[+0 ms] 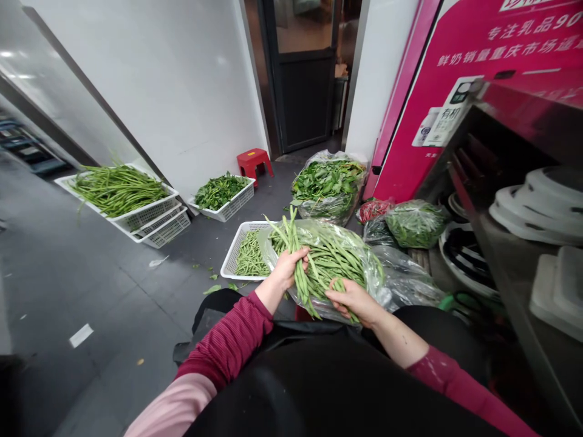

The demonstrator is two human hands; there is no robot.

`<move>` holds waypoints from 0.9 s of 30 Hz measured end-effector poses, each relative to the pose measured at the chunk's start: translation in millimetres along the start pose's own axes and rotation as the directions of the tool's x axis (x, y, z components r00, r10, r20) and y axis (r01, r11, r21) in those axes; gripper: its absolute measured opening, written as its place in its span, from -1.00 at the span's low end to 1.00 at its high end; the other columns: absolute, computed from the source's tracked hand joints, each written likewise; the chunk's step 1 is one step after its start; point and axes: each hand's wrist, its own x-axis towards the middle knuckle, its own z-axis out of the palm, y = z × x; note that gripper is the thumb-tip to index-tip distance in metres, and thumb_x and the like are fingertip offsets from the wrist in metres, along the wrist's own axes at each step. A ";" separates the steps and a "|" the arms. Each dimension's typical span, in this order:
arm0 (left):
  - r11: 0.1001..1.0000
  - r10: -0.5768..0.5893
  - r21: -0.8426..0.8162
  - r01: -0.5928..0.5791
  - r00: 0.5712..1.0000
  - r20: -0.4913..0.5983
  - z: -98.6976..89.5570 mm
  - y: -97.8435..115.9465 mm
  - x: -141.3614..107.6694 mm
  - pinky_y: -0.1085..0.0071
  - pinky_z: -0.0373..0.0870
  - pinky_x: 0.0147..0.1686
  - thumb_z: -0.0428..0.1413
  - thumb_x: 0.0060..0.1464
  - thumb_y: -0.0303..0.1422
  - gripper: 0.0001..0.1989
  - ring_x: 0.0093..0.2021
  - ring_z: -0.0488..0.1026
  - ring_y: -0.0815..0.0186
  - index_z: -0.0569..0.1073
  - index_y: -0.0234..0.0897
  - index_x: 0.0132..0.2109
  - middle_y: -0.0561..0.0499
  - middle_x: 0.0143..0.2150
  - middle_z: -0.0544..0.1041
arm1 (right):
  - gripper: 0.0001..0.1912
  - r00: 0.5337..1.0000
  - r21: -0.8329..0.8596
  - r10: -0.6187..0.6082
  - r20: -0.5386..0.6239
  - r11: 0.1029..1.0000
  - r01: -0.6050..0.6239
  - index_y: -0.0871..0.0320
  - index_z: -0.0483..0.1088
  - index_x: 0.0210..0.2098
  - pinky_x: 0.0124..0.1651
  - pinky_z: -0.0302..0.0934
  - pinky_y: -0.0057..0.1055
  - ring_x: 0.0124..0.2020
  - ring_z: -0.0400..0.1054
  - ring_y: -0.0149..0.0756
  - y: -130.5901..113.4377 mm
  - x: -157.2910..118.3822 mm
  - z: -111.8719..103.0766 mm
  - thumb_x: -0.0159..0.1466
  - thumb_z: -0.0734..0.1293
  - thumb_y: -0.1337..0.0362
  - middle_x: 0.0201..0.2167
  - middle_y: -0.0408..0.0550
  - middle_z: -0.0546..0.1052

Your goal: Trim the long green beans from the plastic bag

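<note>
My left hand [290,267] is closed around a bunch of long green beans [298,282], which stick out above and below the fist. To its right, my right hand [351,298] pinches a few green beans [337,285] by the fingertips. Both hands are over an open clear plastic bag [374,267] filled with whole green beans [344,255], in front of my lap. Left of the bag, partly covered by it, a white basket [229,260] holds short bean pieces [250,255].
Stacked white baskets [166,230] with long beans stand at the left, near a basket of leafy greens [234,207] and a red stool [254,162]. Beyond the beans is a bag of greens [328,182]. A metal shelf [510,291] with white lids borders the right.
</note>
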 end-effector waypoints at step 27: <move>0.945 0.132 0.275 -0.176 0.976 0.172 8.2 3.3 -16.1 0.57 0.14 -0.59 0.16 -0.19 -0.28 -0.76 -0.65 0.22 0.55 0.35 -0.39 -0.41 0.09 -0.58 0.34 | -0.76 0.946 0.501 0.174 0.274 0.814 -0.295 0.20 0.26 -0.45 -0.77 -0.30 -0.64 -0.78 -0.18 -0.61 -2.6 9.7 -6.3 0.12 0.22 0.12 -0.73 -0.31 0.04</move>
